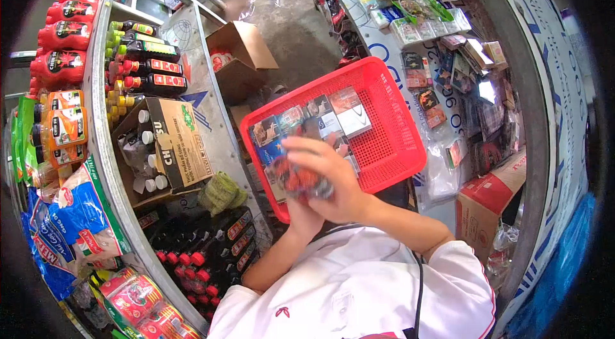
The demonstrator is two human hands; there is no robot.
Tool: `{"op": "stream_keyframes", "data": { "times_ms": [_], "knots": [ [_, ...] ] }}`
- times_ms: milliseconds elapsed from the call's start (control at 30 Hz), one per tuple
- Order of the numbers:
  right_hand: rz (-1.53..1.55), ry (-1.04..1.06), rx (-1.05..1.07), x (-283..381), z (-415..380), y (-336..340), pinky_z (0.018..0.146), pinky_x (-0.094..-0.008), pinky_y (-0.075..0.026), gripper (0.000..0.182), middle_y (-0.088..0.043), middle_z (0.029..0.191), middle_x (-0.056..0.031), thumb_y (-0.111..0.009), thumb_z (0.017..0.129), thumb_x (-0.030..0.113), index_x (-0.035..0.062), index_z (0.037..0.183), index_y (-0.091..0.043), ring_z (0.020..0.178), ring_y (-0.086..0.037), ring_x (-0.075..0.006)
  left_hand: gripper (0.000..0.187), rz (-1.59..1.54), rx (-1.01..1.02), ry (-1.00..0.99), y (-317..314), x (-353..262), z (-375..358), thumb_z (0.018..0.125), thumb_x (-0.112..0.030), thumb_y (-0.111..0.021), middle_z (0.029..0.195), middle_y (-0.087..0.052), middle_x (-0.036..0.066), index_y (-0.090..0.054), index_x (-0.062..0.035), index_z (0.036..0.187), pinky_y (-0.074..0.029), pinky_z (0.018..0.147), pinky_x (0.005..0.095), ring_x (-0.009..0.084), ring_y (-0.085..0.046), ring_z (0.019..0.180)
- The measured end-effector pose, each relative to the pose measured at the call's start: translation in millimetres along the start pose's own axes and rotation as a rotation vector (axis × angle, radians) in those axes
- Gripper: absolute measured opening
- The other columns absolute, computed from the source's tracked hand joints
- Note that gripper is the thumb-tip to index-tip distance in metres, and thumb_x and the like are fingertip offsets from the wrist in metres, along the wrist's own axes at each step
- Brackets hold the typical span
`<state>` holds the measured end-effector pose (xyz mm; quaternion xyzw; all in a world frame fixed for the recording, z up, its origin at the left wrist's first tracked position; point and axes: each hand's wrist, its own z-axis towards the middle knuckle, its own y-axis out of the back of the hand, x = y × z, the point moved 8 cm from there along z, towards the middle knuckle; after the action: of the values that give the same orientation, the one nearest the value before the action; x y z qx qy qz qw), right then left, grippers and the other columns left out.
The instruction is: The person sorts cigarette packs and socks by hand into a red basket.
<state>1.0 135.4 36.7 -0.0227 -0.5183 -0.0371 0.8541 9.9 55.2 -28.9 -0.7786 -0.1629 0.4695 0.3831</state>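
Both my hands are together over the near left part of a red plastic basket (pixel 400 166). Between them is a small shiny pack (pixel 296 180) with dark and red print, blurred by motion. My left hand (pixel 305 216) holds the pack from below, its fingers mostly hidden. My right hand (pixel 336 179) lies over the pack from the right, fingers bent across its top and side. Cigarette packs with picture labels lie in rows in the basket beyond my hands, among them a white pack (pixel 355 122) and a blue-edged pack (pixel 264 131).
Sauce bottles (pixel 154 66) and an open carton (pixel 186 140) stand on the left shelves, with dark red-capped bottles (pixel 198 262) below. Loose packs and cards (pixel 471 76) cover the right counter. A red-and-brown carton (pixel 487 204) stands at right. An open cardboard box (pixel 246 60) sits beyond the basket.
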Motion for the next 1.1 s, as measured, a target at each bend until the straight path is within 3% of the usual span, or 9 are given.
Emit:
{"op": "stream_keyframes", "data": {
  "times_ms": [133, 367, 467, 600, 667, 800, 867, 900, 1100],
  "knots": [
    [-0.057, -0.027, -0.037, -12.7, -21.1, -6.7, 0.116, -0.0512, -0.040, 0.083, -0.050, 0.150, -0.0196, -0.076, 0.063, -0.008, 0.0085, 0.141, -0.054, 0.140, -0.048, -0.0432, 0.089, 0.024, -0.200, -0.064, 21.1, -32.9, 4.1, 0.100, -0.076, -0.034, 0.151, -0.051, 0.018, -0.034, -0.0091, 0.159, -0.039, 0.118, 0.0508, 0.0359, -0.052, 0.137],
    [-0.015, 0.090, 0.036, 18.7, -5.0, -12.7, 0.115, -0.0499, -0.041, 0.077, -0.053, 0.149, -0.0192, -0.082, 0.071, 0.003, 0.0090, 0.143, -0.053, 0.138, -0.051, -0.0399, 0.088, -0.155, -0.024, 0.118, 15.5, 10.6, -5.1, 0.102, -0.069, -0.039, 0.166, -0.031, 0.015, -0.019, -0.0114, 0.165, -0.027, 0.125, 0.0495, 0.0342, -0.037, 0.150],
    [0.119, -0.053, 0.048, -20.4, 17.2, -2.2, 0.115, -0.0485, -0.041, 0.074, -0.053, 0.149, -0.0194, -0.080, 0.074, 0.002, 0.0087, 0.143, -0.053, 0.137, -0.053, -0.0385, 0.088, 0.090, -0.141, -0.080, 4.2, -5.6, -14.4, 0.101, -0.074, -0.031, 0.165, -0.031, 0.019, -0.021, -0.0138, 0.164, -0.022, 0.127, 0.0510, 0.0368, -0.034, 0.151],
    [0.036, -0.085, 0.037, -20.1, -6.4, -18.3, 0.120, -0.0489, -0.034, 0.081, -0.050, 0.150, -0.0221, -0.063, 0.067, -0.015, 0.0079, 0.144, -0.050, 0.143, -0.047, -0.0404, 0.089, -0.022, -0.209, -0.074, 17.2, -28.4, -1.1, 0.099, -0.077, -0.033, 0.159, -0.042, 0.018, -0.034, -0.0100, 0.158, -0.029, 0.124, 0.0482, 0.0345, -0.036, 0.150],
    [0.055, -0.034, 0.080, -10.4, -22.6, -31.1, 0.117, -0.0503, -0.038, 0.083, -0.048, 0.149, -0.0217, -0.078, 0.065, -0.010, 0.0074, 0.142, -0.051, 0.142, -0.046, -0.0423, 0.089, -0.085, -0.175, -0.117, 36.2, -43.3, 5.6, 0.099, -0.078, -0.033, 0.159, -0.041, 0.019, -0.035, -0.0102, 0.157, -0.031, 0.123, 0.0497, 0.0355, -0.038, 0.149],
    [0.095, -0.055, 0.043, -6.6, -50.7, -42.3, 0.118, -0.0507, -0.037, 0.082, -0.046, 0.151, -0.0224, -0.071, 0.067, -0.013, 0.0067, 0.144, -0.049, 0.142, -0.044, -0.0440, 0.093, -0.001, -0.226, -0.233, 57.6, -73.0, 15.2, 0.099, -0.078, -0.031, 0.162, -0.035, 0.024, -0.030, -0.0064, 0.159, -0.032, 0.121, 0.0580, 0.0431, -0.033, 0.151],
    [0.096, -0.060, -0.009, -9.5, -51.6, -42.3, 0.118, -0.0504, -0.036, 0.081, -0.045, 0.152, -0.0225, -0.067, 0.069, -0.014, 0.0060, 0.145, -0.049, 0.143, -0.044, -0.0439, 0.095, -0.298, -0.065, -0.253, 45.3, -66.1, 15.5, 0.099, -0.078, -0.030, 0.162, -0.034, 0.026, -0.031, -0.0035, 0.156, -0.033, 0.120, 0.0577, 0.0440, -0.034, 0.150],
    [0.095, -0.078, -0.118, -13.6, -48.5, -34.8, 0.119, -0.0500, -0.035, 0.078, -0.045, 0.152, -0.0231, -0.062, 0.070, -0.015, 0.0049, 0.145, -0.048, 0.143, -0.044, -0.0435, 0.096, 0.119, -0.177, -0.286, 36.5, -61.8, 13.2, 0.098, -0.080, -0.029, 0.162, -0.036, 0.026, -0.033, -0.0027, 0.154, -0.032, 0.121, 0.0556, 0.0446, -0.035, 0.149],
    [0.093, -0.132, -0.291, -22.8, -12.8, 2.6, 0.119, -0.0464, -0.034, 0.064, -0.050, 0.149, -0.0255, -0.046, 0.080, -0.010, 0.0001, 0.143, -0.047, 0.142, -0.046, -0.0350, 0.103, 0.219, -0.393, -0.200, 28.7, -21.8, -10.0, 0.092, -0.087, -0.028, 0.154, -0.048, 0.015, -0.035, -0.0057, 0.155, -0.038, 0.118, 0.0462, 0.0298, -0.047, 0.142]
  ]
}}
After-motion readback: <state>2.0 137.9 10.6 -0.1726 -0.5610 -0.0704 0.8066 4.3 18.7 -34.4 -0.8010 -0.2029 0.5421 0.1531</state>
